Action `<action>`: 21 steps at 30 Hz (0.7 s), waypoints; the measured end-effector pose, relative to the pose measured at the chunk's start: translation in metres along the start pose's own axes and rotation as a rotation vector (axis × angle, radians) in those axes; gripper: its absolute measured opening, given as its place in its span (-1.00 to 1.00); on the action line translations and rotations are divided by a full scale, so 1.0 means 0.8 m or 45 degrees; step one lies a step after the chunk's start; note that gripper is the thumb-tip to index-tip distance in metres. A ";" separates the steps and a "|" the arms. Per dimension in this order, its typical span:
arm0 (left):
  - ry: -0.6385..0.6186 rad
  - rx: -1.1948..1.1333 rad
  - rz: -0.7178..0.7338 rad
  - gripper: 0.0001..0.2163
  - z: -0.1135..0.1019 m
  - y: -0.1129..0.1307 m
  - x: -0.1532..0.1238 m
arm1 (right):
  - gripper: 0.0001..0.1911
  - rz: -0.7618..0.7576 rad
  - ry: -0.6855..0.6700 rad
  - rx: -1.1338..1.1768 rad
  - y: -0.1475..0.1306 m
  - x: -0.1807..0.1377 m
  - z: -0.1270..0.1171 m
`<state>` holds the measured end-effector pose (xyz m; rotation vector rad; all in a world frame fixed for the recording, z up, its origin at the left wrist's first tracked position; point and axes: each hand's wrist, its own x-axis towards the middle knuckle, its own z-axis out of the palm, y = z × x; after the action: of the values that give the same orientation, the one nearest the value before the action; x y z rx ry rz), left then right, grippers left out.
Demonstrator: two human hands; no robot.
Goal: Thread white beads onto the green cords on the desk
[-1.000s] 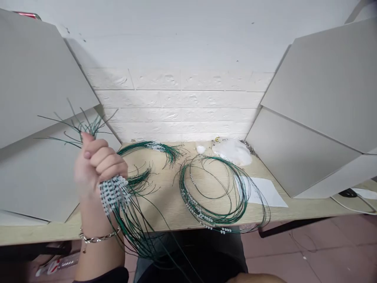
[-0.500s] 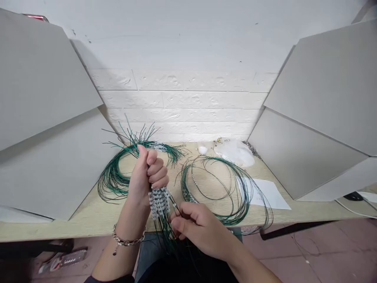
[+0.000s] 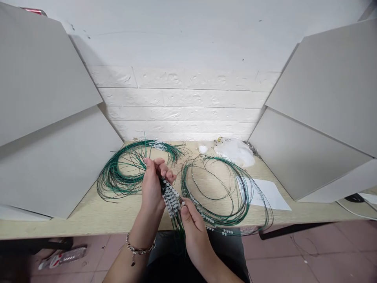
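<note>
My left hand (image 3: pixel 153 186) is curled shut around a bundle of beaded green wires (image 3: pixel 171 200), the fingers pressed together over its dark upper part, while the white-beaded strands fan out below my grip. My right hand (image 3: pixel 193 232) comes up from beneath, its thumb and fingers pinched close on the beaded section – exactly which strands they have, I can't tell. The bundle sits in front of me between two loose coils of green wire, over the front of the light wooden table (image 3: pixel 132 212), and its thin ends trail down past the table's edge. The left coil (image 3: pixel 118 177) lies just beyond my left fingers, and the right coil (image 3: pixel 212 200) lies just beside my right hand, with white beads along its near curve. Farther back are a white plastic bag (image 3: pixel 234 152) and a small white ball (image 3: pixel 202 149). A sheet of paper (image 3: pixel 265 194) lies partly under the right coil – and a chain bracelet (image 3: pixel 140 247) circles my left wrist.
</note>
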<state>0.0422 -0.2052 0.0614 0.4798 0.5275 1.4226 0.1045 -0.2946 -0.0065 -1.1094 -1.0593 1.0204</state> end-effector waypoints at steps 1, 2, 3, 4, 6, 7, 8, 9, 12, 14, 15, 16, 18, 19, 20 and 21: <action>0.043 -0.003 0.029 -0.69 -0.002 -0.003 0.001 | -0.70 0.014 0.030 0.046 0.003 0.001 0.003; 0.086 -0.017 0.051 -0.69 -0.003 -0.005 0.003 | -0.69 0.047 0.060 0.095 0.006 0.002 0.005; 0.127 -0.040 0.060 -0.70 -0.005 -0.007 0.004 | -0.67 0.099 0.080 0.149 0.011 0.003 0.008; 0.162 -0.070 0.058 -0.70 -0.007 -0.010 0.005 | -0.64 0.161 0.089 0.207 0.016 0.004 0.012; 0.217 -0.138 0.036 -0.70 -0.012 -0.014 0.007 | -0.60 0.266 0.109 0.324 0.026 0.005 0.019; 0.239 -0.165 0.028 -0.71 -0.015 -0.016 0.008 | -0.59 0.300 0.129 0.371 0.032 0.005 0.022; 0.261 -0.177 0.028 -0.72 -0.019 -0.018 0.008 | -0.57 0.324 0.153 0.405 0.036 0.005 0.025; 0.286 -0.174 0.035 -0.74 -0.023 -0.021 0.009 | -0.56 0.342 0.174 0.431 0.040 0.004 0.028; 0.351 -0.097 0.056 -0.76 -0.032 -0.027 0.009 | -0.53 0.394 0.189 0.490 0.045 0.002 0.032; 0.373 -0.046 0.059 -0.75 -0.035 -0.029 0.010 | -0.51 0.409 0.192 0.522 0.045 0.001 0.033; 0.376 -0.030 0.059 -0.74 -0.036 -0.029 0.010 | -0.50 0.409 0.195 0.539 0.046 0.001 0.034; 0.373 -0.020 0.059 -0.73 -0.035 -0.029 0.010 | -0.50 0.406 0.200 0.556 0.046 0.001 0.034; 0.355 -0.009 0.057 -0.69 -0.033 -0.029 0.010 | -0.50 0.392 0.216 0.586 0.047 0.002 0.034; 0.347 -0.007 0.057 -0.68 -0.031 -0.029 0.010 | -0.51 0.385 0.223 0.596 0.048 0.002 0.034; 0.340 -0.005 0.055 -0.66 -0.030 -0.029 0.010 | -0.52 0.378 0.228 0.604 0.050 0.003 0.034; 0.338 -0.005 0.050 -0.64 -0.029 -0.029 0.010 | -0.53 0.372 0.232 0.611 0.051 0.003 0.034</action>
<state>0.0472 -0.1992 0.0285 0.3003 0.7315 1.5347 0.0747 -0.2813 -0.0433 -0.9497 -0.4745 1.2943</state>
